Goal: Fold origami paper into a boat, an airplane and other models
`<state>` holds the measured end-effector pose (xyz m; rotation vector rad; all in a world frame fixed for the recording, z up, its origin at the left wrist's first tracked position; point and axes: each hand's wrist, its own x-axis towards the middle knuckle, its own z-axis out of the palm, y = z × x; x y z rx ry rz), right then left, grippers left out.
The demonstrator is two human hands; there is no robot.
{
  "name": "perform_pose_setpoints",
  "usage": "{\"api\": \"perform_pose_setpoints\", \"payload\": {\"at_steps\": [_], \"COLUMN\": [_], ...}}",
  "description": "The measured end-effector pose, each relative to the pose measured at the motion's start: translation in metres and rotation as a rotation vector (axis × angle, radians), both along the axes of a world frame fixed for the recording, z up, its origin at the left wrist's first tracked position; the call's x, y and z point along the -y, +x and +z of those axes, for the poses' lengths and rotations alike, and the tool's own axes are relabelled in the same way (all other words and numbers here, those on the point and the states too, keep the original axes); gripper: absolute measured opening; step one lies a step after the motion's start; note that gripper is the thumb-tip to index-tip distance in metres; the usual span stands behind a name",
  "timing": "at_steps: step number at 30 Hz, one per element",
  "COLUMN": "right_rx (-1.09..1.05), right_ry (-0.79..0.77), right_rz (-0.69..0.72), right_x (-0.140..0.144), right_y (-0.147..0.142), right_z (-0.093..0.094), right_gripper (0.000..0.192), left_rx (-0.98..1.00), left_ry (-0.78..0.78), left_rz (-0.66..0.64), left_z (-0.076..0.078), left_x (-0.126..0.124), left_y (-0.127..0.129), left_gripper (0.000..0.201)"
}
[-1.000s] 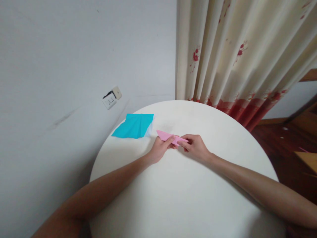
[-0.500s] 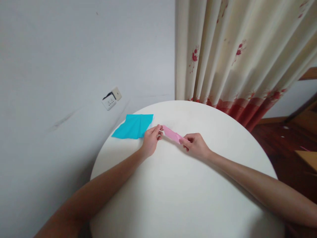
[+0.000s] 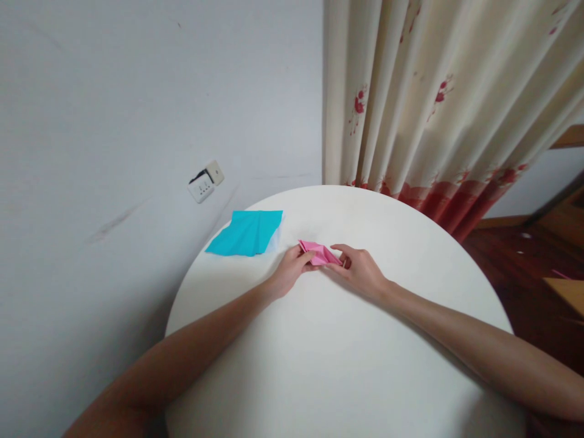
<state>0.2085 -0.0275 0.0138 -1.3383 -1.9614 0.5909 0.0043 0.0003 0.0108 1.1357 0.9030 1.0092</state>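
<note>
Both hands (image 3: pixel 292 271) pinching pink paper (image 3: pixel 319 253), round table (image 3: pixel 328 365), curtain (image 3: pixel 438 103)

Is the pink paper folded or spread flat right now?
Folded: the pink paper is a small pointed wedge pinched between left hand and right hand.

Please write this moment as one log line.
left hand: holds pink folded paper | right hand: holds same paper | blue paper: flat on white round table
</note>
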Motion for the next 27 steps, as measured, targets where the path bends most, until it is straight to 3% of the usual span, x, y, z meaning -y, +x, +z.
{"api": "perform_pose_setpoints", "payload": {"at_steps": [5, 9, 12, 21, 27], "right_rx": [0.107, 0.181, 0.183, 0.136, 0.089], "right_ry": [0.091, 0.157, 0.127, 0.087, 0.098], "right_rz": [0.088, 0.093, 0.096, 0.190, 0.255], "right_x": [-0.002, -0.004, -0.005, -0.006, -0.006], "right_y": [0.004, 0.008, 0.010, 0.014, 0.012], "right_z": [0.000, 0.001, 0.004, 0.008, 0.005], "right_gripper": [0.028, 0.024, 0.024, 0.016, 0.015], "left_rx": [-0.253, -0.413, -0.385, -0.303, -0.250], "left_ry": [0.071, 0.148, 0.168, 0.213, 0.203], "left_rz": [0.000, 0.072, 0.134, 0.237, 0.289], "left_z": [0.004, 0.003, -0.002, -0.010, -0.012], "left_x": [-0.005, -0.011, -0.017, -0.028, -0.030], "left_y": [-0.006, -0.014, -0.020, -0.022, -0.022], "left_gripper": [0.026, 0.039, 0.046, 0.030, 0.032]}}
